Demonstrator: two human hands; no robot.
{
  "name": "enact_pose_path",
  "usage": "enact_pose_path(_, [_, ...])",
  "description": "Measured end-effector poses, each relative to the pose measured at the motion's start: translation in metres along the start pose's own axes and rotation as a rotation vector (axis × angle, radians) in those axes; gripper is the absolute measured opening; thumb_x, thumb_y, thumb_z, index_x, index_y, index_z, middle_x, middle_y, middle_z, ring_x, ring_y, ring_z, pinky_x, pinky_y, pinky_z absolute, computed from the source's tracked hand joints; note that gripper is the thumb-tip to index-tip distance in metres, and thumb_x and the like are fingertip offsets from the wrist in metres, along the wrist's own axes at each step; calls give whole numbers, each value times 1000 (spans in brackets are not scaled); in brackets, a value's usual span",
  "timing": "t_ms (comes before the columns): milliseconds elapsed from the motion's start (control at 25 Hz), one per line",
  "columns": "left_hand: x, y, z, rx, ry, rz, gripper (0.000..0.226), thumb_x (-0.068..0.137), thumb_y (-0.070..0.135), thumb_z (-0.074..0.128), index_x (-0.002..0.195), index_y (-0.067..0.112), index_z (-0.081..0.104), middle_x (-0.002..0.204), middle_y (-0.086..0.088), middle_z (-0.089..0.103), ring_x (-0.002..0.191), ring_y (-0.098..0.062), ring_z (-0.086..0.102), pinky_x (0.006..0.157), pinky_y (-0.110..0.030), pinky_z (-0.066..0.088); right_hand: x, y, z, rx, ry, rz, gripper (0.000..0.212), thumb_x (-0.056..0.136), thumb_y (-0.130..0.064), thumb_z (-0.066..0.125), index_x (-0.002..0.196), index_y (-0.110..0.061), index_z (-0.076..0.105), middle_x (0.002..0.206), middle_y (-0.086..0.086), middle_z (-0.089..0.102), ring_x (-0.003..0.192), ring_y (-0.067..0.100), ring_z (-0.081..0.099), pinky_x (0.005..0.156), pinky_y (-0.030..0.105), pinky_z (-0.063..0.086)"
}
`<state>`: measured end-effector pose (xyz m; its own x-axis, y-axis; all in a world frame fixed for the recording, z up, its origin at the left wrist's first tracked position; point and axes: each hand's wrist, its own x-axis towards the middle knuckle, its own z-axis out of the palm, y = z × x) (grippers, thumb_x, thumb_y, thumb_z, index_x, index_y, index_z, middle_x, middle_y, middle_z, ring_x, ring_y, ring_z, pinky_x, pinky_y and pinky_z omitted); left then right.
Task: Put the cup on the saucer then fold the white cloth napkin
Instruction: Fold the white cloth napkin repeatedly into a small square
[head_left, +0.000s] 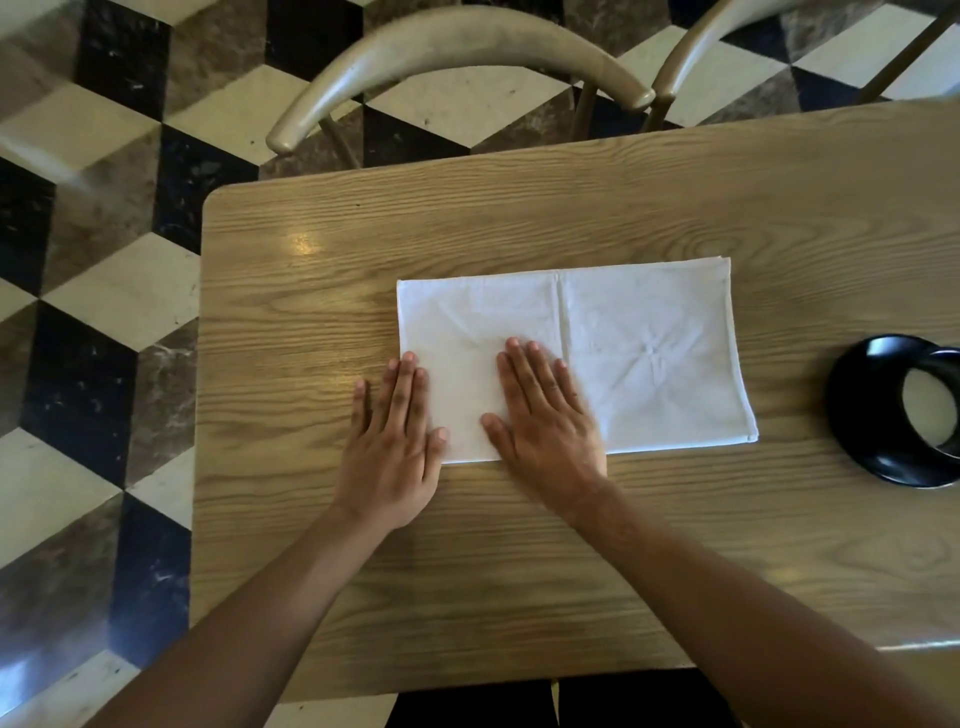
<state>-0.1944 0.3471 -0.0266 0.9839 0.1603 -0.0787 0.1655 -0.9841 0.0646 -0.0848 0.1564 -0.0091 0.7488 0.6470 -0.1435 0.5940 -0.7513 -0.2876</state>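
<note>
The white cloth napkin (639, 348) lies flat on the wooden table (467, 571) as a wide rectangle, with a vertical crease near its middle. My left hand (395, 441) rests flat, fingers spread, half on the napkin's left edge and half on the table. Flat on the near left part of the napkin lies my right hand (545, 415), palm down. At the right edge of the view a black cup (935, 405) with a pale inside stands on a black saucer (852, 415), partly cut off by the frame.
Two curved wooden chair backs (457, 57) stand beyond the table's far edge. A checkered black, cream and brown floor (93, 260) runs along the table's left side. The table's rounded left corner is near my left hand.
</note>
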Motion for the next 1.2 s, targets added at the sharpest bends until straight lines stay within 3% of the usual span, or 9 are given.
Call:
enact_pose_path(320, [-2,-1,0,6,4,1,72,105,39,28,164,1,10,174,-16,5,162,-31,8,128,-61,13,-40,110,-19,-21,102,129,71,104,-49,35,162,-13,17,171,3,11,158,18,6,128,45,13])
enact_pose_path(600, [0,0,-1,14,3,2,73,104,38,30,163,-1,13,174,-18,7,161,-33,10,127,-62,14,-49,136,-31,8,94,203,69,104,-48,31,163,-14,16,171,2,10,158,16,4,128,42,10])
enact_pose_path(720, [0,2,-2,12,-1,0,73,103,38,31,163,-1,14,173,-19,8,161,-34,10,127,-63,15,-40,116,-32,188,131,290,66,105,-43,30,161,-10,20,171,6,12,158,19,3,128,45,7])
enact_pose_path(840, [1,3,-5,15,-43,-6,73,103,40,29,163,-1,13,174,-19,7,161,-34,8,127,-63,14,-26,60,-26,261,144,111,61,106,-35,31,158,-4,29,168,11,20,157,26,11,128,45,9])
enact_pose_path(1000, [1,8,-13,-1,-84,-29,72,104,41,24,162,-1,15,173,-19,10,161,-33,7,128,-61,13,4,-40,-7,281,-22,-153,60,107,-38,25,160,-10,24,170,6,13,158,20,3,129,41,4])
enact_pose_path(1200, [1,8,-16,-23,-106,-45,76,99,41,25,164,5,8,174,-13,6,162,-29,3,129,-58,12,25,-62,2,144,-109,-169,65,108,-44,22,162,-10,11,171,6,8,158,17,-4,128,37,-3])
